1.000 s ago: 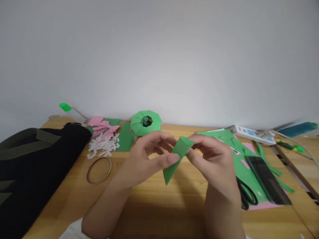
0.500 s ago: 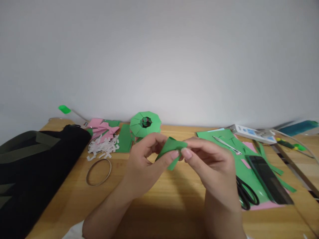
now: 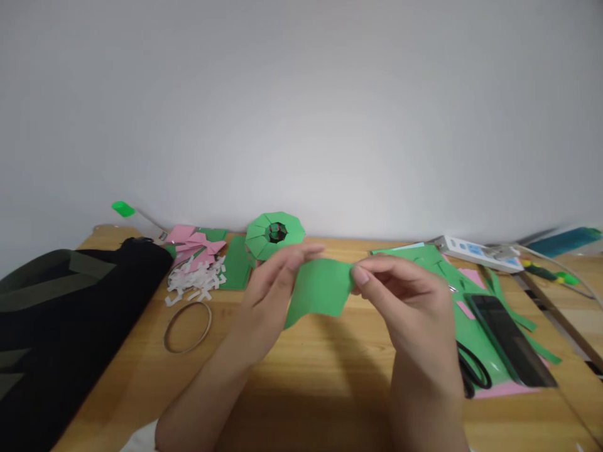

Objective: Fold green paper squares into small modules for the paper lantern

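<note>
A small rectangle of green paper [image 3: 320, 289] is spread out above the table, its lower left corner curling down. My right hand [image 3: 409, 301] pinches its upper right corner between thumb and fingers. At the left edge, my left hand [image 3: 268, 295] is closed on the sheet, thumb near the top and some fingers hidden behind it. Behind my left hand stands a round, faceted green paper form [image 3: 292, 233] with a dark hole in its top. Black scissor handles [image 3: 473, 370] show beside my right wrist.
At left are a black bag [image 3: 94, 314], a tape ring [image 3: 166, 336], white paper scraps [image 3: 198, 279] and folded pink paper [image 3: 186, 234]. To the right, a phone [image 3: 511, 339] rests on green sheets [image 3: 452, 326]. A power strip [image 3: 466, 250] is near the wall.
The green paper was folded over between both hands and is now opened flat. My left thumb has moved up off its front, while my right hand keeps its pinch.
</note>
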The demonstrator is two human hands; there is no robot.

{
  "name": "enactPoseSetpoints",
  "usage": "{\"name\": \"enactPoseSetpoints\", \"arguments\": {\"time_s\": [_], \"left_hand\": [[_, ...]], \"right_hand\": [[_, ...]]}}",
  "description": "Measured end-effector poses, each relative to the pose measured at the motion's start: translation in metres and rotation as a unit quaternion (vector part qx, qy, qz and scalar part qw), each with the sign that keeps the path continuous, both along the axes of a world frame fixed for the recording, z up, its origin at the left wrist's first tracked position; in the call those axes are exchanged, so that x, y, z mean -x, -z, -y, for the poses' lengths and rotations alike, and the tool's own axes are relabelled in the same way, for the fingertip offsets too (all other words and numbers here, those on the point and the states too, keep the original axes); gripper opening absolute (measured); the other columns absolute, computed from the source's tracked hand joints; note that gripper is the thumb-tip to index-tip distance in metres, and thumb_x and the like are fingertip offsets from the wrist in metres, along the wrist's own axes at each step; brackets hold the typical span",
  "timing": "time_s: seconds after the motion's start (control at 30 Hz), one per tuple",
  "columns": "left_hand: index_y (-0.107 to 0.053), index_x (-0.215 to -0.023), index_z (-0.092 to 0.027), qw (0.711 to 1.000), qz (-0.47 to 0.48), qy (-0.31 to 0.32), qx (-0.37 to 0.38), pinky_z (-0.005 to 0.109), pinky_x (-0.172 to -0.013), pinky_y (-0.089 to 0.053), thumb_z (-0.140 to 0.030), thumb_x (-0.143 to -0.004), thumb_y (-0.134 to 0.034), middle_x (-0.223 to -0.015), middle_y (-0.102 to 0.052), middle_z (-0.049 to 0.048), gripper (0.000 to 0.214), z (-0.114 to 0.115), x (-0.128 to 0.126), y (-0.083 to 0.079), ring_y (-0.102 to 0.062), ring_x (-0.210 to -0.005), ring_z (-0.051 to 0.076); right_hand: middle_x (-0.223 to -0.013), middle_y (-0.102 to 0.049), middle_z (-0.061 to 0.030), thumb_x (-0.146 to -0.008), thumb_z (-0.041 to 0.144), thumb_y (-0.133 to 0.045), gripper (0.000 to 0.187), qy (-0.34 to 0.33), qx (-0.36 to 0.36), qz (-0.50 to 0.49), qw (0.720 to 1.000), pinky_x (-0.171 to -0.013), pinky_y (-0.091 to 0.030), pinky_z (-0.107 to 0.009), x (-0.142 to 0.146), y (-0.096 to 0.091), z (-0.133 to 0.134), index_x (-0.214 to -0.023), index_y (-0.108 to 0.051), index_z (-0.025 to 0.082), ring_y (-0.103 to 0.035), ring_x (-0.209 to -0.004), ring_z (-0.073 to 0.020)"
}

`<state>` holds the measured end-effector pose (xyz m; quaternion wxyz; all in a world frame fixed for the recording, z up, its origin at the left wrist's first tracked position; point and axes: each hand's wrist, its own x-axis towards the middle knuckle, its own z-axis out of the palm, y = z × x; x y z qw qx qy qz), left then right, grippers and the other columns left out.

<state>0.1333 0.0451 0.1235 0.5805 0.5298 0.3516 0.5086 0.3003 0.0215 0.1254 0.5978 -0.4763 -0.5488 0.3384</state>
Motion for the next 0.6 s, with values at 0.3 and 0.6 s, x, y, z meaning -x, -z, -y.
{"name": "enactPoseSetpoints", "arguments": {"time_s": [0.3,0.6], "left_hand": [[-0.058,-0.115,-0.025,0.989,-0.075,-0.097,-0.078,0.030,-0.082,-0.054,-0.021,-0.079,-0.070,-0.107,-0.067,0.0040,0.038,-0.002,0.000,0.005,-0.065,-0.095,0.017],[-0.067,-0.110,-0.029,0.996,0.024,0.078,-0.026,0.031,-0.094,-0.051,-0.025,-0.072,-0.080,-0.107,-0.072,0.0007,0.041,0.006,-0.001,0.000,-0.066,-0.102,0.019]], "right_hand": [[-0.052,-0.058,0.0039,-0.068,0.024,-0.081,0.015,-0.057,0.043,-0.158,0.985,-0.048,-0.045,-0.019,-0.003,-0.003,-0.007,-0.060,-0.068,0.020,-0.051,-0.050,-0.0076],[-0.057,-0.062,0.0042,-0.064,0.021,-0.084,0.016,-0.124,0.027,-0.168,0.978,-0.051,-0.047,-0.019,-0.004,-0.004,-0.002,-0.063,-0.068,0.022,-0.055,-0.055,-0.0085]]}}
